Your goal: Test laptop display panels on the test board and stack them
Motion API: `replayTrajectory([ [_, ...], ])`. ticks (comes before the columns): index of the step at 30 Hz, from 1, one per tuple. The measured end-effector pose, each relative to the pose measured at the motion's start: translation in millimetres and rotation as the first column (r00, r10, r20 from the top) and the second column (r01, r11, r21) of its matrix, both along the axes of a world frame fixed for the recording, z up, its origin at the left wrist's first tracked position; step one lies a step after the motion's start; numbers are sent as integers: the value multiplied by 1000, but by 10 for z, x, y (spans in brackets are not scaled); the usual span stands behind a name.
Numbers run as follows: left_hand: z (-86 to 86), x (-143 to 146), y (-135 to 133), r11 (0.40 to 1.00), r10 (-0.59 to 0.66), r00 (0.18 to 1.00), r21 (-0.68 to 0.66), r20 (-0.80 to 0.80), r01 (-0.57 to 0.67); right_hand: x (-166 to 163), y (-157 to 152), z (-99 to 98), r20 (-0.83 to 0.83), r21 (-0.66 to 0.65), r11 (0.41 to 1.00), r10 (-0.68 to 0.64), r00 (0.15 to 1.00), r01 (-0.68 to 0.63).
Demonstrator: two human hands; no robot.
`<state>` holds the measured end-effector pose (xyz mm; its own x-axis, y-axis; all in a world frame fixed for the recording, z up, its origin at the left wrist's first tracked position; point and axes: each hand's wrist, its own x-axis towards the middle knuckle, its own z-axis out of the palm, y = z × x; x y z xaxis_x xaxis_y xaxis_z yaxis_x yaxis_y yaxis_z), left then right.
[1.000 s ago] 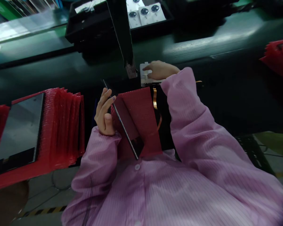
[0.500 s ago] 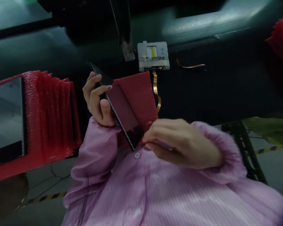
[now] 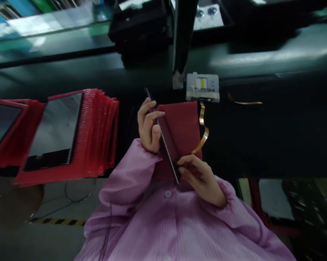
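Left hand (image 3: 149, 127): closed round the upper edge of a thin dark panel (image 3: 163, 137), fingers curled over it, thumb on the near face; panel held on edge, tilted, seen almost side-on.
Right hand (image 3: 200, 177): fingers pinched together at the panel's lower corner, where the panel meets the red bubble-wrap pouch (image 3: 181, 127); exactly what is pinched cannot be told.
Pouch: lies just behind the panel, touching it; whether the panel sits partly inside cannot be told.
Ribbon cable (image 3: 203, 132): orange, curved, runs from the small grey fixture (image 3: 203, 87) down to the right-hand fingers.
Fixture: on the dark bench (image 3: 274, 123), just above the pouch; yellow strip seen in its window.
Second cable (image 3: 245, 103): orange, loose on the bench, right of the fixture.
Pouch stack (image 3: 98, 134): red pouches fanned at left, a dark glossy panel (image 3: 56, 130) lying on top; another panelled pouch (image 3: 2, 123) at far left.
Black tray (image 3: 138, 25): top of view, blurred; white parts seen in a neighbouring tray (image 3: 207, 14).
Sleeves: pink striped, on both arms.
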<state>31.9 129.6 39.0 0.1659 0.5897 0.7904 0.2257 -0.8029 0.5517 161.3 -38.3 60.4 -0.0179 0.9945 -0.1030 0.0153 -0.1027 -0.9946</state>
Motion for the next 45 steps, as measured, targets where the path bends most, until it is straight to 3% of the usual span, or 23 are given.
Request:
replayTrajectory([
  [3,49,25,-6,993,15,1000,114,16,-16,49,104,-45,-102,-38,995,84,991,-89],
  [9,65,28,-36,998,1,1000,59,27,-3,98,223,-24,-92,-38,985,162,983,-166],
  [15,62,34,-37,998,-16,998,57,54,13,91,196,-20,4,0,987,162,987,-162],
  [32,7,56,67,985,9,998,173,58,-19,48,176,-86,32,127,985,113,993,-116],
  [36,43,101,66,980,-18,993,200,117,-6,37,181,-114,-170,46,995,97,981,-90],
  [39,59,122,44,988,46,994,142,102,-61,29,213,-111,-385,-56,992,80,920,-110],
  [42,42,145,39,987,120,989,94,88,-128,17,266,-101,-526,-41,991,85,846,-125],
  [45,15,162,60,986,103,989,118,108,-116,-11,321,-89,-591,-18,994,75,804,-106],
])
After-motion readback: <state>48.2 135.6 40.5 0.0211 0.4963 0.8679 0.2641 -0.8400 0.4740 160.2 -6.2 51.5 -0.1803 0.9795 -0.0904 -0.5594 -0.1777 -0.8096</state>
